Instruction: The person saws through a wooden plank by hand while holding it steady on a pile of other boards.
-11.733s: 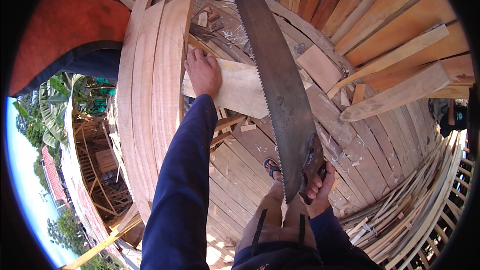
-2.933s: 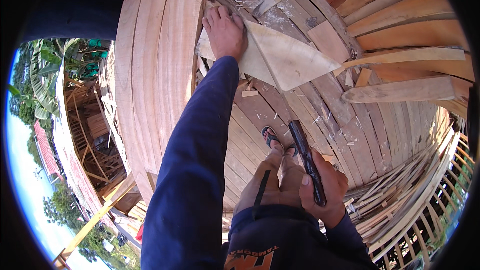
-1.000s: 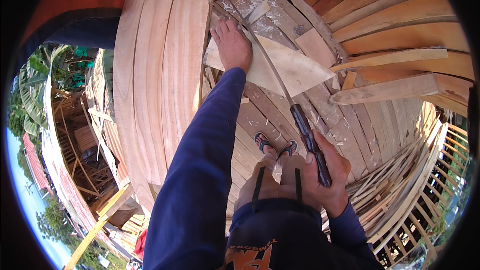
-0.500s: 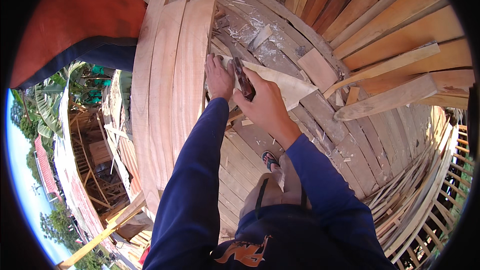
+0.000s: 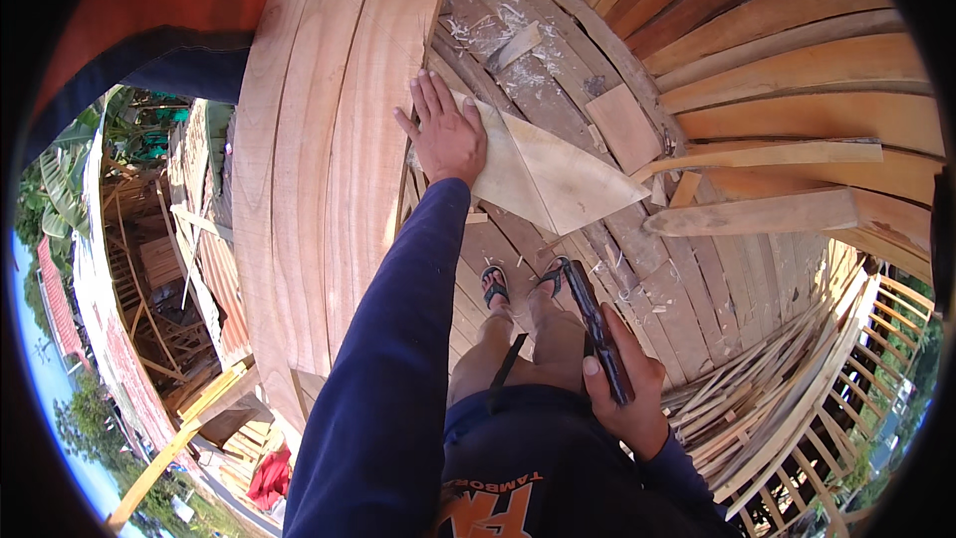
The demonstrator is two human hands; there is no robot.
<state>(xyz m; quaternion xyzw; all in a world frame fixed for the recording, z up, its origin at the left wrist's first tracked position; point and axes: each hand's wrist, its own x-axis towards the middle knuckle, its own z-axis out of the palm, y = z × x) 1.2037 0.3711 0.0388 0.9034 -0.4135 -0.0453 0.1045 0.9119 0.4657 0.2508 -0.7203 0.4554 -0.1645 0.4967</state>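
My left hand (image 5: pixel 448 134) lies flat with its fingers spread, across the edge of the long curved planks on the left and the near end of a pale, pointed board (image 5: pixel 543 164). A line crosses that board, and its tip points right. My right hand (image 5: pixel 632 389) grips a narrow, dark brown tool (image 5: pixel 602 339) low on the right, in front of my legs and away from the board. The tool has a long, shiny body; its exact kind is not clear. The palm side of my left hand is hidden.
Tall curved planks (image 5: pixel 309 139) rise at the left. Shavings (image 5: pixel 518 25) and offcuts (image 5: pixel 622 125) litter the plank floor. Two loose timbers (image 5: pixel 757 214) lean at the right, near a stack of thin strips (image 5: pixel 767 418). Orange-red cloth (image 5: pixel 159 0) hangs at upper left.
My right hand has drawn back from the board, down and to the right, with the tool. My left hand has spread its fingers, and more of the pointed board shows.
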